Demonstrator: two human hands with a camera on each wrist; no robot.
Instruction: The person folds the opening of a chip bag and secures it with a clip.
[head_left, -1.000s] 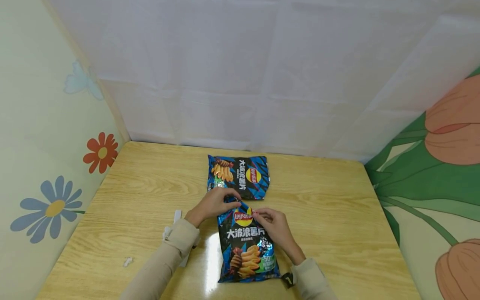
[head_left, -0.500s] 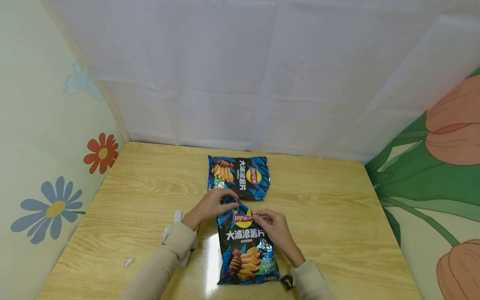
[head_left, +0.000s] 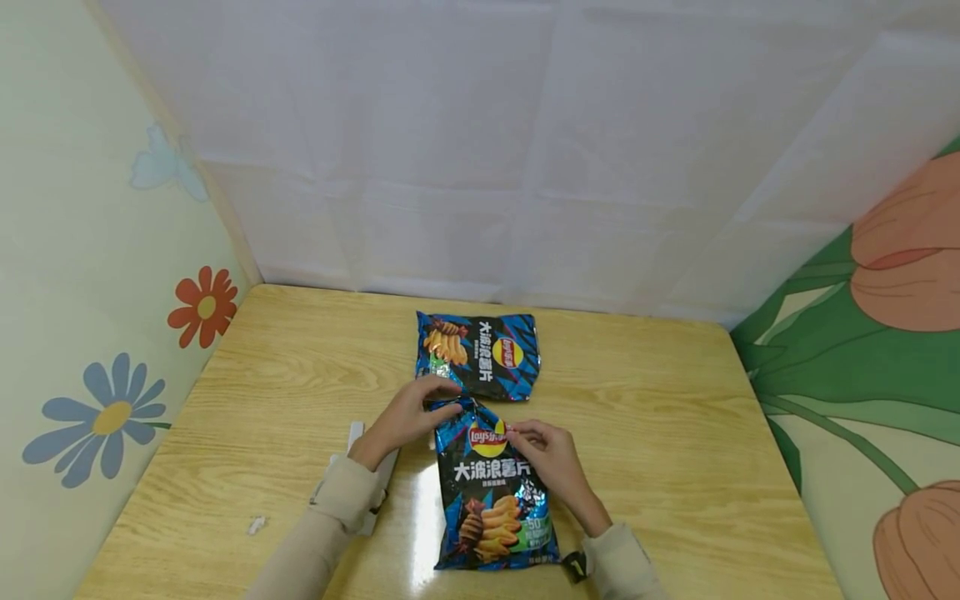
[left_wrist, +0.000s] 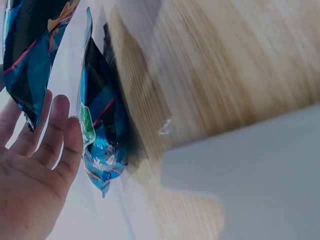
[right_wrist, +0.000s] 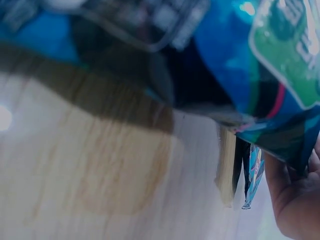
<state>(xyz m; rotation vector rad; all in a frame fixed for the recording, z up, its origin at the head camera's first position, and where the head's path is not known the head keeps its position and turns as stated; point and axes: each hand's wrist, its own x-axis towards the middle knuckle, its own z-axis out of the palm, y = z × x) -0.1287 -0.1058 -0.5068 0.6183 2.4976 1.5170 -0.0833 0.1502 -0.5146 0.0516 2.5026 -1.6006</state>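
A blue and black bag of Lay's chips (head_left: 487,500) faces me at the front middle of the table. My right hand (head_left: 551,458) pinches its upper right edge between thumb and fingers. At the upper left corner is my left hand (head_left: 408,417), its thumb and fingers spread apart. In the left wrist view the fingers (left_wrist: 55,130) of that hand extend, loosely straight, behind the bag's corner (left_wrist: 32,95). The right wrist view has the bag (right_wrist: 215,65) close up, with part of the right hand (right_wrist: 295,200) at its corner.
A second, matching chip bag (head_left: 476,354) lies sideways just behind the first. A flat white object (head_left: 367,521) is partly hidden under my left forearm. A small whitish scrap (head_left: 257,525) lies on the wooden table (head_left: 637,400) at left. A pale cloth (head_left: 465,167) hangs behind.
My left hand has shifted left along the bag's top edge to the corner, and its fingers have spread from the edge. My right hand keeps its pinch at nearly the same spot.
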